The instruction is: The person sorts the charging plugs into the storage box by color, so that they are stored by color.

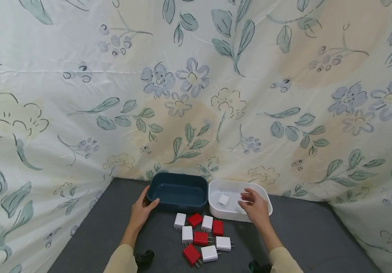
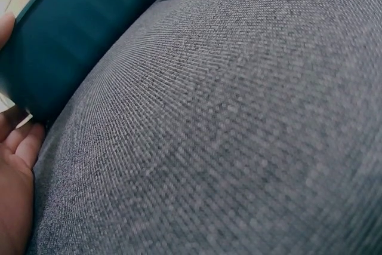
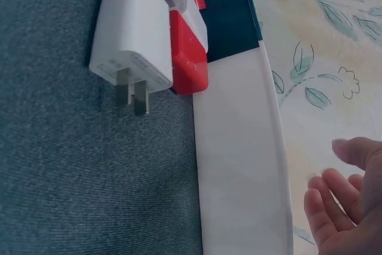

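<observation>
My left hand (image 1: 140, 208) grips the left end of a dark blue bin (image 1: 182, 209), its thumb at the front corner and its fingers round the outer side. In the left wrist view, fingertips (image 2: 27, 144) touch the bin's lower edge. Above a white bin (image 1: 231, 217) my right hand (image 1: 255, 206) hovers with loosely bent fingers and nothing between them. One white charger plug (image 1: 223, 200) lies inside that white bin. In front of both bins, several white charger plugs (image 1: 209, 253) and red charger plugs (image 1: 200, 238) lie in a loose cluster on the table.
A dark grey cloth covers the table (image 1: 97, 227). Floral fabric (image 1: 196, 94) hangs right behind the bins and along both sides. The two bins stand side by side at the back edge. Small black objects (image 1: 144, 258) sit close to each wrist.
</observation>
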A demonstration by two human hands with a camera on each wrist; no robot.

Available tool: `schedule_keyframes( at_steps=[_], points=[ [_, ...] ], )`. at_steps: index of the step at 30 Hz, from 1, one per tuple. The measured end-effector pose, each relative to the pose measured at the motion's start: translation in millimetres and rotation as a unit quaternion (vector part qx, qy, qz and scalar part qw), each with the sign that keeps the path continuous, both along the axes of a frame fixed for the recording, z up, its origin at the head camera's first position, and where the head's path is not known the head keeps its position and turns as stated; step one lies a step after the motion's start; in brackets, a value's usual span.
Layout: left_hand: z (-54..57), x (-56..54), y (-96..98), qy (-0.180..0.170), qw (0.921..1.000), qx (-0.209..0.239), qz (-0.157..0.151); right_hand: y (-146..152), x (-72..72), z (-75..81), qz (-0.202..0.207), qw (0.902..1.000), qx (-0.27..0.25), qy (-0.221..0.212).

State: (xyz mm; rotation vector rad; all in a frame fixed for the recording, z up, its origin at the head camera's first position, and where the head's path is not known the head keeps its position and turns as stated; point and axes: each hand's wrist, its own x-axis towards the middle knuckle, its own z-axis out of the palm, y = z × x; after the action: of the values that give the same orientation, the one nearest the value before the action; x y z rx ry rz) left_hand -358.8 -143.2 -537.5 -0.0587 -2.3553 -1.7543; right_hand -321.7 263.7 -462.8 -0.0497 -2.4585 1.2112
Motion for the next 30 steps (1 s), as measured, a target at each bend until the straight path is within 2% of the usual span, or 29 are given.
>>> schedule_keyframes(
  at_steps=[7,22,30],
  points=[
    [-0.7,-0.2,-0.5,0.004,1.0,0.0,-0.001,-1.3,9.0,-7.1,0.031,0.9991,0.004,0.027],
    [-1.9,-1.2,0.8,0.007,0.9999,-0.006,0.005,-6.0,33.5,-17.9,0.06,0.9945,-0.086,-0.004],
    [0.0,0.0,0.7,0.003,1.0,0.005,0.0,-10.2,45.4,-26.4,0.078,0.9871,-0.136,-0.03]
  ],
)
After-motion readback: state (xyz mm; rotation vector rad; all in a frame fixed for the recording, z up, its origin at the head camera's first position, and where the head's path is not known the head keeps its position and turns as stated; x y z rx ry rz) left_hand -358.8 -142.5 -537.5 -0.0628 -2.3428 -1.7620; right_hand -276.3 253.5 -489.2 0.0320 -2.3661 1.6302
